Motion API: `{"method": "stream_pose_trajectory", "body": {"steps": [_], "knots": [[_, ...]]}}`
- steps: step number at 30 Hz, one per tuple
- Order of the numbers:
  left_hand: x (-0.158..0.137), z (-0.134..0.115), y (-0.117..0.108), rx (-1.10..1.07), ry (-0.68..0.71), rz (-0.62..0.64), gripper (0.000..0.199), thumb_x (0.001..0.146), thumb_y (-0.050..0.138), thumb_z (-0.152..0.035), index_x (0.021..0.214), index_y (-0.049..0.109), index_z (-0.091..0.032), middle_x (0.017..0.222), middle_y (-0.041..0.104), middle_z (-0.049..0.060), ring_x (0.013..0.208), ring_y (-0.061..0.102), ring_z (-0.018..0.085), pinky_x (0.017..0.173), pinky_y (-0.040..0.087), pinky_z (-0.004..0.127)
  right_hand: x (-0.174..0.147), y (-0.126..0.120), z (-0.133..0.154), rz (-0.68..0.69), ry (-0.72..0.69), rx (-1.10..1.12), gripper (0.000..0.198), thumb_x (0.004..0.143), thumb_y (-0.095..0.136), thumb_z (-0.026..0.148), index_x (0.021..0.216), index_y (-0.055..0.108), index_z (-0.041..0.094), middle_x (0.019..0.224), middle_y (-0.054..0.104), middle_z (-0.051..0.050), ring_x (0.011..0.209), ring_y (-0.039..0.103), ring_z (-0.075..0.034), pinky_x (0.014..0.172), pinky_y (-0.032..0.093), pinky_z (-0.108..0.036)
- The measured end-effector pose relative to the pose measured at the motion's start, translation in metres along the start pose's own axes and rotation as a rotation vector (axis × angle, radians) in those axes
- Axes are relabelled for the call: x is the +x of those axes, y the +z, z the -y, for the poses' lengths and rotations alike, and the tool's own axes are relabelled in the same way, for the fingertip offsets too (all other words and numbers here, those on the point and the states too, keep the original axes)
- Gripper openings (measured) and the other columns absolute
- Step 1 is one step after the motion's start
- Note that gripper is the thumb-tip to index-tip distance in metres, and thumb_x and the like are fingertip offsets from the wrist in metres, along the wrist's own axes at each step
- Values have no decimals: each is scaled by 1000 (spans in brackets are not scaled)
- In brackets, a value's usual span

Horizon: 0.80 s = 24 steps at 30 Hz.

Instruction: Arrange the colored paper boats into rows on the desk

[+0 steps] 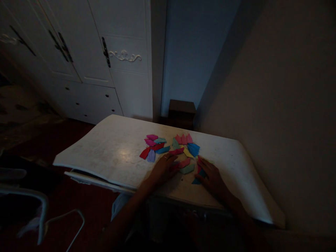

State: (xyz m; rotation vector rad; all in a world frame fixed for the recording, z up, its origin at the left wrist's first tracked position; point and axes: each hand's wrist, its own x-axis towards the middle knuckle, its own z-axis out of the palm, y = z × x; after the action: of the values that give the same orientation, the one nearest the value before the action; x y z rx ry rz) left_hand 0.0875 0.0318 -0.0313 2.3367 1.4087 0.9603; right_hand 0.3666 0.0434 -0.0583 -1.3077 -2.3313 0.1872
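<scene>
Several small folded paper pieces in bright colours lie on a white table (91,140). My left hand (164,168) rests low among them, its fingers stretched out to the right over a red piece (175,165). Just beyond those fingertips are a pink piece (184,162) and a pale green piece (187,169). My right hand (212,176) lies with fingers apart, partly covering a dark blue piece (196,181) and a pink piece (199,168). Between and beyond the hands sit a yellow piece (187,152) and a bright blue piece (193,149).
A second cluster holds magenta (150,142), red (145,153) and lilac (151,156) pieces. Behind the table stand a white wardrobe (133,84) and a small brown cabinet (182,106). A wall (283,105) rises at right; a white metal frame (42,199) is at lower left.
</scene>
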Motion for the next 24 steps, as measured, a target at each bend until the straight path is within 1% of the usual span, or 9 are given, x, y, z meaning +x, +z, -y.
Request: {"method": "stream_pose_trajectory", "body": {"steps": [3,6,8,10,14,16,20,22,24], "knots": [[-8,7,-10,-62,-57,-91,46,84,66,-31,127,54,-21,125,59,12,117,57,26,98,50,45,1,-1,5,-20,2,-5,60,91,49,57,137,52,19,147,46,-15,134,43,-31,108,36,-53],[-14,15,-20,-67,-110,-115,47,84,67,-33,128,53,-21,128,58,12,119,56,25,98,51,43,2,-1,8,-38,8,-10,59,91,50,56,136,53,19,147,46,-15,132,45,-31,107,36,-52],[-18,17,-26,-19,-110,-78,54,79,72,-35,128,54,-21,129,58,12,120,55,27,100,49,45,2,-1,8,-39,5,-10,58,91,50,55,136,52,19,147,46,-14,132,45,-31,107,37,-52],[-21,16,-31,41,-93,0,57,75,76,-34,126,56,-20,128,60,12,119,55,29,102,47,47,2,-1,8,-40,-3,-8,57,91,50,55,136,53,19,146,47,-14,132,45,-31,107,37,-52],[-23,4,-39,110,-113,177,48,80,72,-29,125,58,-19,122,65,11,113,60,28,98,49,44,3,0,8,-62,-22,-18,56,91,50,55,133,55,18,144,49,-15,131,47,-31,106,38,-53],[-21,-3,-41,124,-141,223,45,82,68,-25,125,59,-18,121,66,11,113,60,27,97,49,42,3,0,8,-65,-24,-34,56,92,49,55,132,56,17,143,50,-16,130,47,-31,106,38,-52],[-15,-11,-39,144,-212,230,43,84,62,-19,127,59,-15,118,67,13,108,63,27,92,51,39,2,0,8,-50,-18,-55,56,92,48,56,130,58,15,144,49,-16,130,47,-31,105,39,-51],[-13,-12,-39,141,-232,226,40,85,58,-17,125,62,-17,114,69,12,103,65,26,88,52,38,2,1,7,-47,-16,-56,55,92,48,55,130,57,16,145,48,-16,131,46,-31,106,38,-51],[-12,-11,-40,106,-225,205,37,86,56,-16,122,64,-23,112,71,8,100,66,25,85,53,36,1,2,6,-47,-17,-54,55,93,48,55,131,57,17,145,49,-16,132,45,-30,106,37,-51]]}}
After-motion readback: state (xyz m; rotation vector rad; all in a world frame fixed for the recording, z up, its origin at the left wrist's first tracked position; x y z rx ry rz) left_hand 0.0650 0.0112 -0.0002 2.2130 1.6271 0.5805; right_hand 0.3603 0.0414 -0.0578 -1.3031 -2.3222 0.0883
